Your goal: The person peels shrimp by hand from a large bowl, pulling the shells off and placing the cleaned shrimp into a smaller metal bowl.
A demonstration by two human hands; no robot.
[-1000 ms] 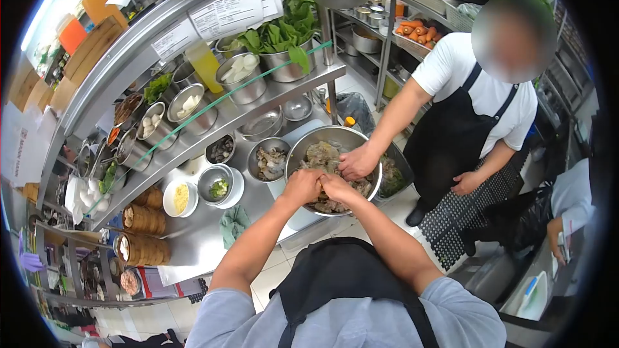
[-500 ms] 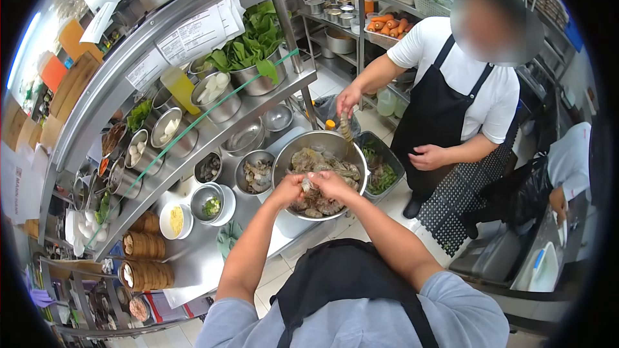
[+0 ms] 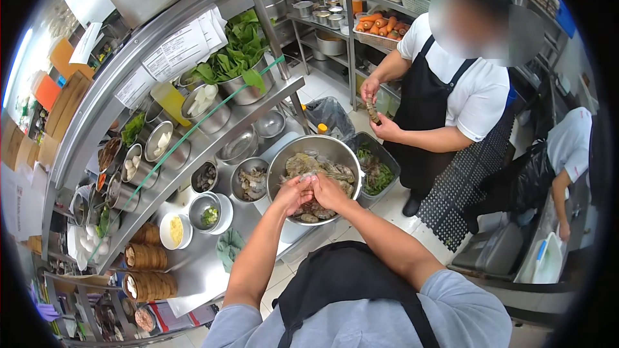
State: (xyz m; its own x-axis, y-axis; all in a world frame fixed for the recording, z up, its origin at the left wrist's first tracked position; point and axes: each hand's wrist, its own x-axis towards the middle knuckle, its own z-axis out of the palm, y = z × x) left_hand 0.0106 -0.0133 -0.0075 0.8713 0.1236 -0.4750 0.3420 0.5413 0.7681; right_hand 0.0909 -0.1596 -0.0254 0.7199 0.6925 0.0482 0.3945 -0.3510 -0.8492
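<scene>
both forearms reach forward and converge over the near part of a large steel bowl, wrists bent inward. the left hand and right hand meet with thumbs close, fingers drawn narrow and pinching a small pale piece that they mostly cover. beneath them, inside the bowl, lie the shrimp, a loose heap in shell, grey-brown and glossy, redder toward the near side.

just left of it on the worktop sits a smaller steel bowl of greyish pieces; beyond that, a bowl with chopped greens and a white bowl of yellow bits. a green cloth lies by the left forearm. to the right, a bin of leafy scraps stands close by, and a co-worker holds another shrimp in both hands. a steel shelf overhangs the worktop's far side.
</scene>
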